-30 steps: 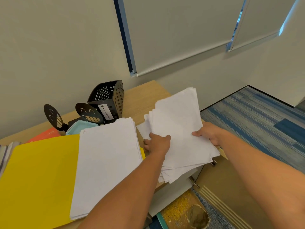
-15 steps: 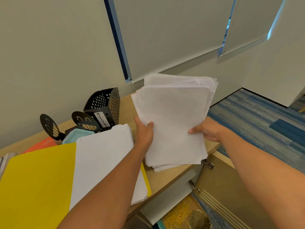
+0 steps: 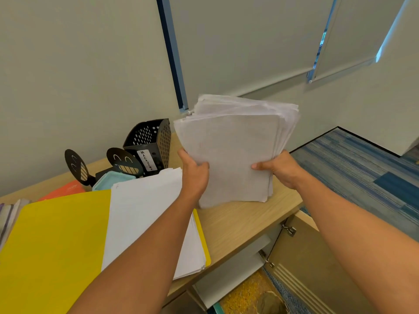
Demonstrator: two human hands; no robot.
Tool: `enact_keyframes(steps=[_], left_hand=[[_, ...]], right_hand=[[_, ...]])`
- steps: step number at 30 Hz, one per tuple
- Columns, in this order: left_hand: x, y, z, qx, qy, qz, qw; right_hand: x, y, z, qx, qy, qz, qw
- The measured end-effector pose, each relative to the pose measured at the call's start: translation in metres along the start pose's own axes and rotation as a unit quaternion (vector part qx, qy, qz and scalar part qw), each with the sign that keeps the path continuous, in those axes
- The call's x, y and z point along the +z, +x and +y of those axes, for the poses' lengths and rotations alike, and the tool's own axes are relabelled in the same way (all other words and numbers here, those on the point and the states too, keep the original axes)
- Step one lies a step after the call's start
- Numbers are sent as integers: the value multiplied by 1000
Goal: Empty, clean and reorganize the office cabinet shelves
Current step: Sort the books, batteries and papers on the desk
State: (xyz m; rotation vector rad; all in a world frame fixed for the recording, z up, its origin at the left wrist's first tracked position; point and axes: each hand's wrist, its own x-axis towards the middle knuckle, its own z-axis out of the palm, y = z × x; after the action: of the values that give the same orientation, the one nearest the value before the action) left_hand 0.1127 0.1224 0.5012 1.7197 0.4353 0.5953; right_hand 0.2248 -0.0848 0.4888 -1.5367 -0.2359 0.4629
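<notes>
The left hand (image 3: 195, 175) grips the left edge of a thick, uneven stack of white paper sheets (image 3: 235, 155), thumb curled over the front face and fingers hidden behind. The right hand (image 3: 280, 169) pinches the stack's right edge, thumb flat on the front sheet and the other fingers wrapped behind. The stack stands nearly upright, its bottom edge resting on or just above the light wooden cabinet top (image 3: 238, 220); contact cannot be told. Its sheets are misaligned, the rear ones poking out at the top and right.

At 9 o'clock from the left hand, a second pile of white paper (image 3: 145, 214) lies flat, partly under the left forearm, on an open yellow paper folder (image 3: 56, 241). At 11 o'clock stands a black perforated metal magazine holder (image 3: 154, 139) with a white label reading MAGAZINE. Just beside it are two black oval smiley-face metal bookends (image 3: 123, 160), a pale teal tray (image 3: 108, 181) and an orange folder (image 3: 65, 189). At 5 o'clock from the right hand, a beige cabinet door (image 3: 317, 264) hangs open, with blue striped carpet (image 3: 362, 164) beyond at 3 o'clock
</notes>
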Motion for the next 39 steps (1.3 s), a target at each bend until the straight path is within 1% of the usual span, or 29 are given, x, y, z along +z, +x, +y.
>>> enact_keyframes(steps=[4, 9, 11, 14, 16, 18, 21, 24, 26, 31, 39], left_hand=[[-1, 3, 5, -18, -4, 0, 1000], [-6, 12, 21, 20, -13, 14, 1000], [-6, 7, 10, 0, -16, 14, 1000], [-3, -4, -16, -73, -23, -23, 997], [-2, -7, -25, -87, -21, -43, 995], [-3, -3, -23, -88, -20, -48, 995], [-7, 5, -9, -70, -20, -47, 996], [-10, 13, 7, -32, -36, -32, 998], [-11, 15, 12, -24, -37, -30, 999], [-18, 8, 2, -48, -26, -31, 998], [-15, 18, 27, -6, -18, -33, 999]], right_hand=[[8, 5, -5, -20, -9, 4, 1000], [7, 8, -22, -63, 18, 10, 998], [8, 6, -11, -49, 12, 13, 999], [10, 2, 15, -5, -17, 17, 1000], [13, 1, 19, -2, -18, 23, 1000], [15, 3, 12, -4, -22, 25, 999], [14, 9, -4, -20, -37, 15, 999], [14, 10, -21, -50, -29, 23, 998], [14, 10, -25, -62, -25, 23, 997], [10, 8, -7, -31, -45, 8, 999], [20, 17, -24, -46, -31, 6, 998]])
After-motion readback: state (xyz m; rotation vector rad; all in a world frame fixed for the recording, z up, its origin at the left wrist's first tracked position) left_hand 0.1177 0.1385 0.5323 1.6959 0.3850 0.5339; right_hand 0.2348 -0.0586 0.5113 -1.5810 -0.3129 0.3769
